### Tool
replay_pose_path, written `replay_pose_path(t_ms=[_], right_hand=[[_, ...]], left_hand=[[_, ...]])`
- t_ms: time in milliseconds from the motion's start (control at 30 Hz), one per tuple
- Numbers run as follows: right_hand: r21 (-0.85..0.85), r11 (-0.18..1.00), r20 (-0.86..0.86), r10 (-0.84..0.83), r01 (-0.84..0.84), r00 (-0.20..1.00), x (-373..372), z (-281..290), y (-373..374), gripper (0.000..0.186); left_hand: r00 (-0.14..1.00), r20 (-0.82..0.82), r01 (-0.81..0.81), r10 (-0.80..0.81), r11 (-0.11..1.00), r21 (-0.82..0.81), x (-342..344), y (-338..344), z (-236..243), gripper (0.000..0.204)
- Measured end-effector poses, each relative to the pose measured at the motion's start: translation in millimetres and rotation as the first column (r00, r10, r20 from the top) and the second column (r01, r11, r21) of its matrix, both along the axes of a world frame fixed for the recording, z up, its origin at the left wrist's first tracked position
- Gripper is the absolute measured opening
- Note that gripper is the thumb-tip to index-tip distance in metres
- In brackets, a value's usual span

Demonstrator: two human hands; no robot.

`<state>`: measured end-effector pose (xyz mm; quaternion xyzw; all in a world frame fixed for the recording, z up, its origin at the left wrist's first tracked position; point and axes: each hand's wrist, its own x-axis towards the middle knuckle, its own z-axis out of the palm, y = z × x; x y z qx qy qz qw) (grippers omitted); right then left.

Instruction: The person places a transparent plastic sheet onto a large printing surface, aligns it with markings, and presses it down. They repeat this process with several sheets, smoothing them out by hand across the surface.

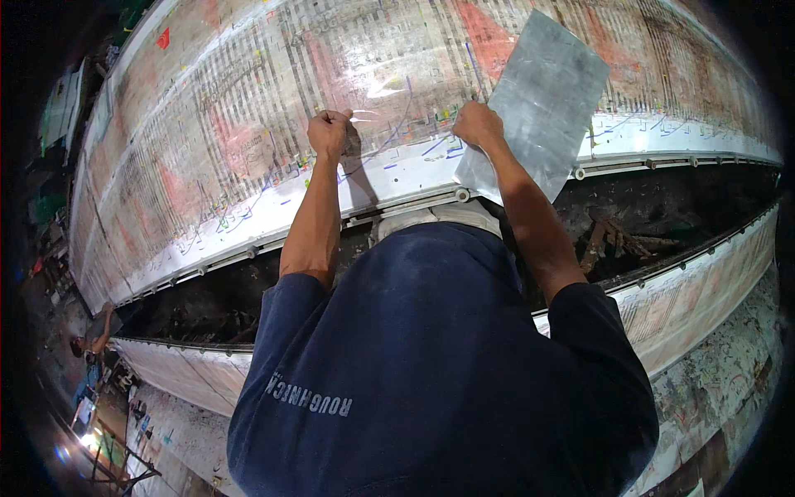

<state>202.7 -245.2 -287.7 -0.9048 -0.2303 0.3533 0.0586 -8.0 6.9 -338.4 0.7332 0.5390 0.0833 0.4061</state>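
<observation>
Thin white curved strips [364, 114] are pinched in the fingers of my left hand [329, 131], over the stained, marked panel [215, 108]. My right hand [480, 124] is closed at the left edge of a grey metal sheet [551, 99]; what its fingertips hold is hidden. The sheet lies slanted on the panel, across its white lower border [621, 134]. My forearms reach up from either side of my dark shirt.
A dark gap with wooden pieces [613, 240] runs below the panel's railed edge, above a second long marked panel [679, 306]. At the far left, another person [95, 340] reaches to the panel's end, near a bright lamp [89, 441] and metal framework.
</observation>
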Motion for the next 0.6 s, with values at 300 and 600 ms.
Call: replay_pose_path(t_ms=[300,600], right_hand=[[0.005,1.0,0.015,-0.012,0.012,1.0,0,-1,-3,0.023],[-0.02,1.0,-0.049,0.016,-0.017,0.999,-1,13,2,0.026]], left_hand=[[0.992,-0.115,-0.039,0.045,0.998,0.056,10,-7,7,0.028],[0.999,0.043,0.003,-0.004,1.0,0.018,-1,-7,-1,0.024]])
